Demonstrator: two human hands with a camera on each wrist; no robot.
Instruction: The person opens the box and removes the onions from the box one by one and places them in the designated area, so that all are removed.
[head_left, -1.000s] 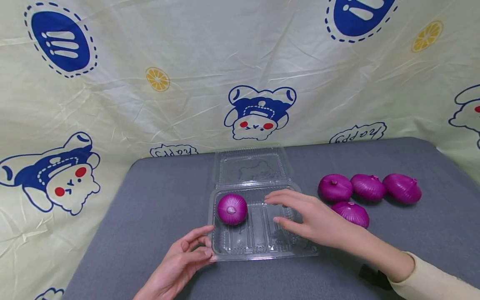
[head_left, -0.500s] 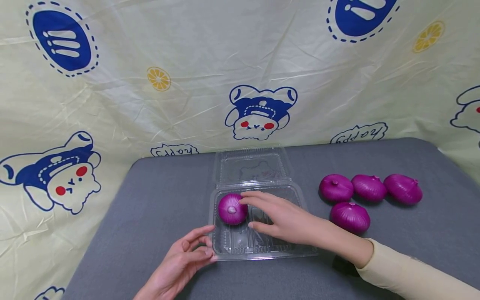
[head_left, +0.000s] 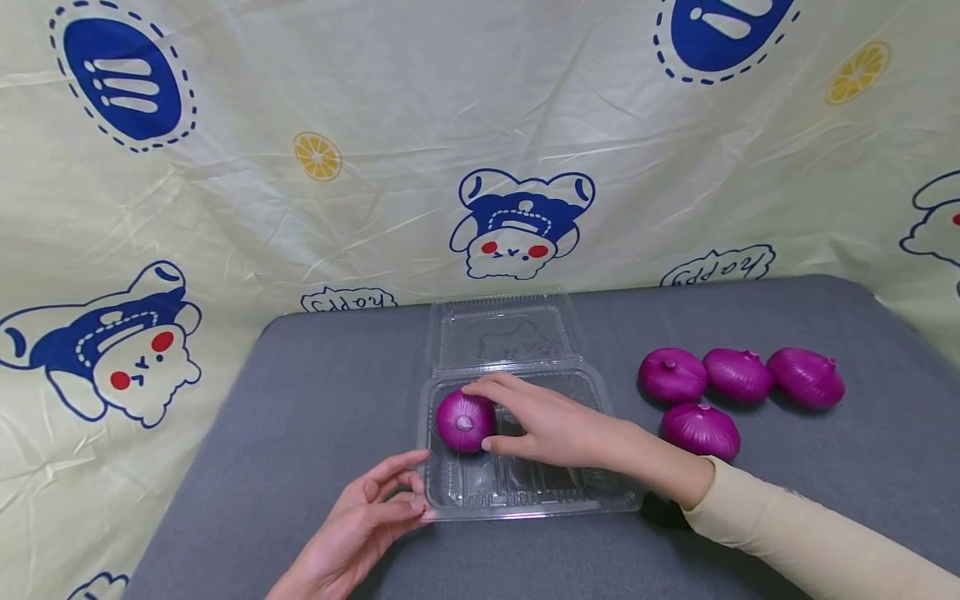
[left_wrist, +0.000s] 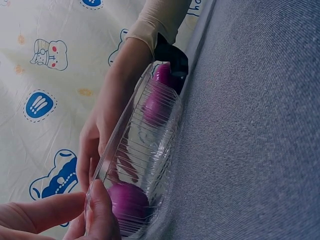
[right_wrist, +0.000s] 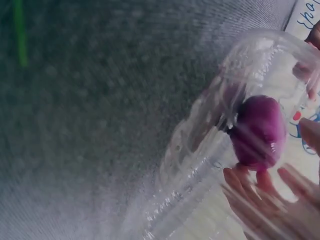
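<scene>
In the head view, a clear plastic clamshell container (head_left: 525, 511) lies on the table with its lid laid back, away from me. One purple onion (head_left: 457, 423) sits in the left part of its tray. My left hand (head_left: 367, 521) pinches the tray's left front rim; the left wrist view has thumb and finger on that rim (left_wrist: 92, 200). Reaching over the tray from the right, my right hand (head_left: 551, 429) holds the onion's right side, fingers at the back and thumb at the front. In the right wrist view, fingertips meet the onion (right_wrist: 260, 132) behind clear plastic.
Several more purple onions (head_left: 738, 377) lie in a cluster right of the container, one (head_left: 701, 432) nearer me beside my right forearm. A grey cloth (head_left: 300, 400) covers the table. Behind its far edge hangs a printed curtain (head_left: 375, 225).
My right hand has moved left across the tray, from over its right part to the onion. The left hand keeps its grip on the rim, and the other onions stay where they were.
</scene>
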